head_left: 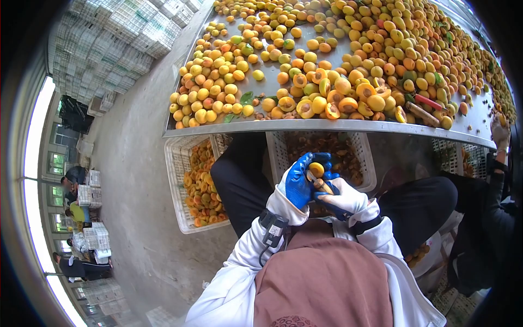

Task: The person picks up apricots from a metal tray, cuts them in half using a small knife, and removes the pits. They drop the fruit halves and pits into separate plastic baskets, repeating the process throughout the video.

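My left hand (298,184), in a blue-coated glove, is closed around an apricot (316,168), whose orange side shows between the fingers. My right hand (346,198), gloved in white and blue, grips a short knife by its light wooden handle (325,188). The knife's blade end is right at the apricot, partly hidden by the fingers. Both hands are close together over a white crate (370,163) of apricot pieces between my knees. In front, a metal table (261,128) bears a heap of whole apricots (397,54) and several cut halves (347,104) near its edge.
A crate of apricot halves (201,185) stands left of my leg. A red-handled tool (428,102) and a wooden-handled one (422,114) lie among the fruit. Another person's hand (500,133) is at the table's right end. Stacked crates (109,49) and several people are at the far left.
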`<action>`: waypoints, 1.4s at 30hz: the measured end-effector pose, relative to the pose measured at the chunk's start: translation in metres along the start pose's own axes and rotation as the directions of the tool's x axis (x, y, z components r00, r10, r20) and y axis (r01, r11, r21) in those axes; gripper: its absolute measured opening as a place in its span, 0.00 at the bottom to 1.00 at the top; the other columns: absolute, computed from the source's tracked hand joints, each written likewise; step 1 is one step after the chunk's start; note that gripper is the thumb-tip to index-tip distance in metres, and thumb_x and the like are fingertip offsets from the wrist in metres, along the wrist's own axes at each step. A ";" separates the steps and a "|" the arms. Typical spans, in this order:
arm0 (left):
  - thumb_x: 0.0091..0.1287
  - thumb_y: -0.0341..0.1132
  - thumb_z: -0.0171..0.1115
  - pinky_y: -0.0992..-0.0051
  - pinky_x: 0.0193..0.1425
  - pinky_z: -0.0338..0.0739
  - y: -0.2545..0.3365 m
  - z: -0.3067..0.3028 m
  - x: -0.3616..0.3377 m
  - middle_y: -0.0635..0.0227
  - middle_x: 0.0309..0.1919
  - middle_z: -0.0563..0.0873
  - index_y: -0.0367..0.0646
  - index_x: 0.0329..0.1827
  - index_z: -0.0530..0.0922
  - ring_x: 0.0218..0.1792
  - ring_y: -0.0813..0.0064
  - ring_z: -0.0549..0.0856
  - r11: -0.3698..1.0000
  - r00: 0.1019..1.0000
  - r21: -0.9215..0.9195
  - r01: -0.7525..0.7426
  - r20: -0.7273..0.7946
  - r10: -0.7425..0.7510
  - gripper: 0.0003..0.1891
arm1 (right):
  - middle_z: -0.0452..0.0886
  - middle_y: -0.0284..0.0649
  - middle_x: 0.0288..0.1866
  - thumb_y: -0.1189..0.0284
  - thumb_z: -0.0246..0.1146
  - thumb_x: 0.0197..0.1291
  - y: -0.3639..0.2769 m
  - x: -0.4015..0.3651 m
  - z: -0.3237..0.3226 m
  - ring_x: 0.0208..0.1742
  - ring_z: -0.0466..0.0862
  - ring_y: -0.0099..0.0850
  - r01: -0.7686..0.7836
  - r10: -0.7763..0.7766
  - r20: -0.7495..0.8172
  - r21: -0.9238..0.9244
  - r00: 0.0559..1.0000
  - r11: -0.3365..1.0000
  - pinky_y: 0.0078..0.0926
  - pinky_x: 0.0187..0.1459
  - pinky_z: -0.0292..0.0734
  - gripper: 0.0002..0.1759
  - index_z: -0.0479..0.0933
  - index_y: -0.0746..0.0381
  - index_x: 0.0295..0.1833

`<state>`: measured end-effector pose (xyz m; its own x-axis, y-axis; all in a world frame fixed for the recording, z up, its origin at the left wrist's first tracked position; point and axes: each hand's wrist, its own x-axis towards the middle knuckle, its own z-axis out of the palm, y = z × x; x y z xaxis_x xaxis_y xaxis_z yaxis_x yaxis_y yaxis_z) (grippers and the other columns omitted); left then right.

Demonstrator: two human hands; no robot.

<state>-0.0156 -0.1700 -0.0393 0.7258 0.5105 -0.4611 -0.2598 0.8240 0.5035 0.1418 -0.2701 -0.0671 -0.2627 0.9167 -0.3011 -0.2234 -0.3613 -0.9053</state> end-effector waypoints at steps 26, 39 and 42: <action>0.78 0.32 0.57 0.69 0.67 0.77 -0.001 -0.011 0.006 0.61 0.61 0.83 0.35 0.72 0.70 0.60 0.71 0.82 0.908 0.975 0.380 -0.177 0.193 0.109 0.22 | 0.86 0.33 0.39 0.73 0.71 0.64 0.000 0.011 0.020 0.38 0.82 0.19 0.323 -0.247 -0.665 -0.010 0.705 0.947 0.19 0.42 0.78 0.14 0.81 0.65 0.52; 0.62 0.18 0.67 0.71 0.63 0.81 -0.001 -0.007 -0.006 0.59 0.60 0.82 0.38 0.68 0.77 0.60 0.65 0.84 0.163 0.849 0.876 -0.454 0.371 0.376 0.28 | 0.85 0.35 0.36 0.77 0.70 0.61 -0.001 0.006 0.021 0.35 0.85 0.21 0.278 -0.119 -0.612 0.170 0.782 0.946 0.21 0.40 0.81 0.11 0.81 0.66 0.49; 0.62 0.19 0.68 0.70 0.63 0.81 0.001 -0.007 -0.006 0.58 0.62 0.82 0.38 0.69 0.76 0.61 0.64 0.84 0.164 0.824 0.854 -0.494 0.399 0.403 0.29 | 0.84 0.35 0.33 0.69 0.68 0.66 0.006 0.009 0.015 0.28 0.82 0.21 0.310 -0.047 -0.618 0.326 0.785 0.893 0.19 0.33 0.79 0.11 0.82 0.66 0.46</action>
<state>-0.0249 -0.1708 -0.0409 0.7475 0.6542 0.1148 0.1427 -0.3270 0.9342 0.1241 -0.2662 -0.0707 0.3848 0.8417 -0.3788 -0.5869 -0.0936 -0.8042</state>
